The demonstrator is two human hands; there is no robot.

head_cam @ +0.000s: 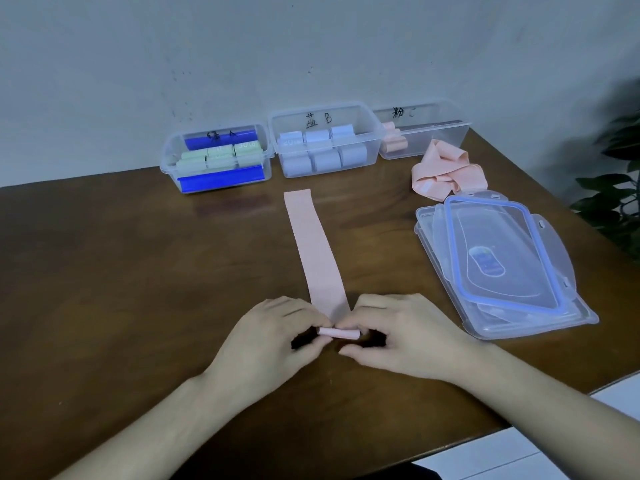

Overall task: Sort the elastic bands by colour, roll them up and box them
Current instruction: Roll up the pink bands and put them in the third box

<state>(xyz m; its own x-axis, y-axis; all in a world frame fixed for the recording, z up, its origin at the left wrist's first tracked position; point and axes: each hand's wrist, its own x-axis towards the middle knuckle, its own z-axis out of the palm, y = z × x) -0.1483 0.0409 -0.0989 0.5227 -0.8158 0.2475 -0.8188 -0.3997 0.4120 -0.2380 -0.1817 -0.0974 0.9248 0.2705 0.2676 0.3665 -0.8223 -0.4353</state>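
From the head camera, a long pink band (317,252) lay flat on the brown bench (104,271). It ran from the middle of the bench back toward the person. Its near end was rolled into a small tight roll (338,333). The left hand (268,336) pinched the left end of that roll, its grip curled around it. The right hand (398,336) pinched the right end, with its fingers curled the same way. Both hands rested on the bench.

Three clear boxes stood in a row by the wall (311,46). The left box (216,157) held green rolls (218,155) and had blue strips at front and back. The middle box (323,142) held pale blue rolls (323,148). The right box (424,133) held a few pink rolls (393,140) at its left end. Each box had dark writing on it.

A loose pink band (445,171) lay in a crumpled heap just in front of the right box. Near it, to the right of the hands, clear lids (502,261) were stacked, and the top one had a blue edge. Green leaves (620,188) showed at the far right.
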